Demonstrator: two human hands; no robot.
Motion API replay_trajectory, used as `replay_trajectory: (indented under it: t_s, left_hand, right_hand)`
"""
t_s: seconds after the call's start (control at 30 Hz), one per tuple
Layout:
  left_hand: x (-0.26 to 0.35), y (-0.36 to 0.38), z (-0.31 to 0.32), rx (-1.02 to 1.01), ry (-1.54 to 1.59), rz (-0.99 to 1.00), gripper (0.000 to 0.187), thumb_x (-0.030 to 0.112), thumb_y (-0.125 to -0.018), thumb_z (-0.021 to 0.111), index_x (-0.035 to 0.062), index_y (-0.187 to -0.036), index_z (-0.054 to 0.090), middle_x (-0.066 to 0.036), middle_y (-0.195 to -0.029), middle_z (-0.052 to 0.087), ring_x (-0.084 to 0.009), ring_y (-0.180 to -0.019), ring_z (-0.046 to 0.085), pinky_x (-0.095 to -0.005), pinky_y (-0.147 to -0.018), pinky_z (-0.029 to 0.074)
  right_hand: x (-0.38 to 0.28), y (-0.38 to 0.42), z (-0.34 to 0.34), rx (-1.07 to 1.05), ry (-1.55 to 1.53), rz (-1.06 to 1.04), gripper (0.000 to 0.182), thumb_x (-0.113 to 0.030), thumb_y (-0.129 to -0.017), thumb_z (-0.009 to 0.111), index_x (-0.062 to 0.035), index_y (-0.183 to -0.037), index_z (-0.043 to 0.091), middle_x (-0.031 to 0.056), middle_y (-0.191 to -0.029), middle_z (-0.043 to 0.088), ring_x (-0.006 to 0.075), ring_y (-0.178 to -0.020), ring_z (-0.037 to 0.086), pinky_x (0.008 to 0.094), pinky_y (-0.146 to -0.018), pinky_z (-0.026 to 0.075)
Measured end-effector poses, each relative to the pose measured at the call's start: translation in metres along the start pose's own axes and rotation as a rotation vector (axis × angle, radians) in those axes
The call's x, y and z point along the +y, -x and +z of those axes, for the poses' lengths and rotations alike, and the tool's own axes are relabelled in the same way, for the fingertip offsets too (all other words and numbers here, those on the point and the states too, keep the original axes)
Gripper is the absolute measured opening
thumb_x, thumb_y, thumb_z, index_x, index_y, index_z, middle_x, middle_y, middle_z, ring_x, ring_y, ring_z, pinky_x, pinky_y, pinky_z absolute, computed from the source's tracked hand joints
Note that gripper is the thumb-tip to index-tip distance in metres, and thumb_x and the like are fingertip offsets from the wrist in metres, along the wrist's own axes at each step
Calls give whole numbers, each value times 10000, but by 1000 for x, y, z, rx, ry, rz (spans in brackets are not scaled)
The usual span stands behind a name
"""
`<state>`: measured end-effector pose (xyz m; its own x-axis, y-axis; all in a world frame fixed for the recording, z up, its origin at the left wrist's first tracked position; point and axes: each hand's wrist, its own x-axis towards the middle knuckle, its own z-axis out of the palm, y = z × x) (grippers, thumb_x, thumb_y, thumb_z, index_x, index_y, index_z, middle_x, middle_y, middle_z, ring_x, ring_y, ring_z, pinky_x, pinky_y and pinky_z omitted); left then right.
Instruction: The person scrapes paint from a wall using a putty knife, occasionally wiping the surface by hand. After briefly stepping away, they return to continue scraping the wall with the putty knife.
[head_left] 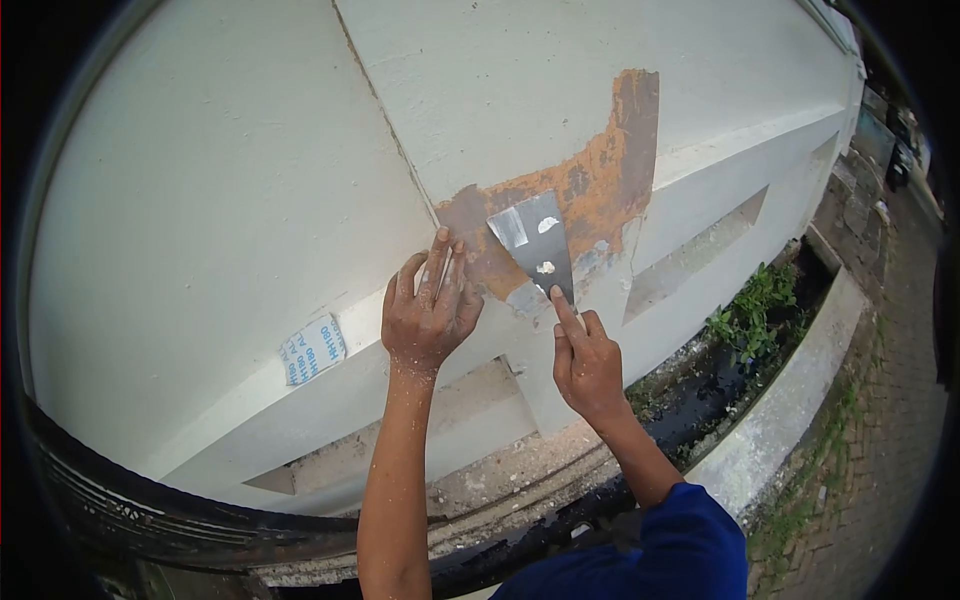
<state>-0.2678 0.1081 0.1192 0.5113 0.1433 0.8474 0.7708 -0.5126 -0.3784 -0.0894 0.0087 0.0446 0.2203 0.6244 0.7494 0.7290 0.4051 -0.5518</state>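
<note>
My right hand (588, 362) grips a putty knife (545, 240), its index finger laid along the wide grey blade. White flecks of filler stick to the blade, which lies over a bare brown and orange patch (600, 165) in the white wall (250, 170). To the left of the blade, my left hand (428, 315) rests against the wall with its fingers stretched out and apart. Its fingertips touch the patch's left edge, by the lower end of a long crack (385, 115). Whitish dust speckles the hand and forearm. The putty knife's handle is mostly hidden in my right hand.
A piece of sandpaper (313, 350) with blue print on its back lies on the sloping ledge left of my left hand. Below the wall runs a dark drain (700, 400) with green plants (755, 315). A concrete curb (790, 410) and paved road (890, 450) are at right.
</note>
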Motion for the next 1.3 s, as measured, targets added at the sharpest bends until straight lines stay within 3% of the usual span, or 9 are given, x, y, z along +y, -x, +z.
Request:
replay_trajectory:
  t_s: [0.47,0.9,1.3]
  left_hand:
    - [1,-1,-1,4,23,-45,412,169,-717,653,127,-1126,674,-16,-1316,575,-228,-945,621,-306,-749,531]
    - [0,1,1,-1,7,-23,440,189,-725,690,111,-1157,651,-42,-1340,554,-243,-905,632,-298,-751,536]
    - [1,0,2,19,31,-57,392,170,-712,646,127,-1099,687,-2,-1320,573,-209,-808,637,-273,-693,534]
  right_hand:
    - [-18,-30,-35,4,198,25,483,-67,-853,603,-188,-1318,554,84,-694,483,220,-458,471,348,-419,398]
    - [-21,-24,-37,-11,171,6,509,-59,-837,623,-179,-1325,545,87,-679,494,217,-470,490,350,-426,408]
    - [-17,-30,-38,1,175,-15,482,-68,-844,622,-179,-1309,562,87,-693,510,206,-468,504,346,-421,414]
